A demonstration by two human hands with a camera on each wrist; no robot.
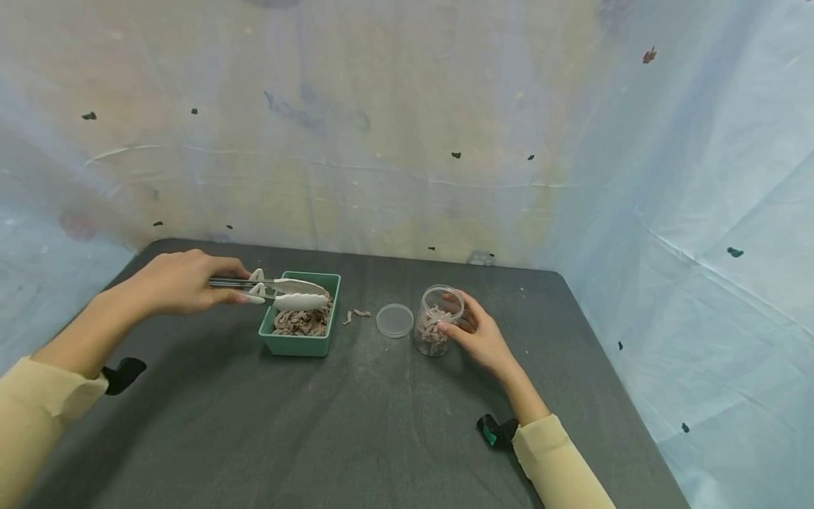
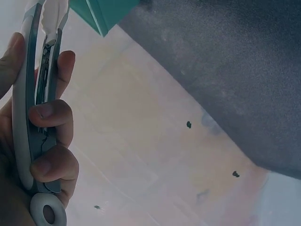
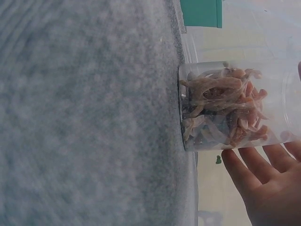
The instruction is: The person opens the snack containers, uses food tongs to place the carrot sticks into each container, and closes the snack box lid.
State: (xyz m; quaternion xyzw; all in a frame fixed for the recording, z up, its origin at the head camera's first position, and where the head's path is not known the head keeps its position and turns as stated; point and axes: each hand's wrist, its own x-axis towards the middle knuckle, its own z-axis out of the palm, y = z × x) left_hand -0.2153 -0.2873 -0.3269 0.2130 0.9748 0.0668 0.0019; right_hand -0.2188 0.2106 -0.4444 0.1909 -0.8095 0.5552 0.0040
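Note:
My left hand (image 1: pixel 184 283) grips a pair of tongs (image 2: pixel 35 84), fingers curled around the handles. The tongs' white scalloped heads reach over the green rectangular tub (image 1: pixel 295 346), right at a heap of brownish-pink, worm-like strips (image 1: pixel 295 323) inside it. My right hand (image 1: pixel 481 338) holds a clear plastic jar (image 1: pixel 425 338) upright on the table, thumb on the near side and fingers around its right side. Similar strips (image 3: pixel 225 103) fill the jar's lower part; its top is uncovered.
A clear round lid (image 1: pixel 394 321) lies flat between tub and jar. Two loose strips (image 1: pixel 362 313) lie on the dark grey table (image 1: pixel 381 424) beside the tub. A pale, patterned plastic sheet (image 1: pixel 381 141) hangs behind the table and at its sides.

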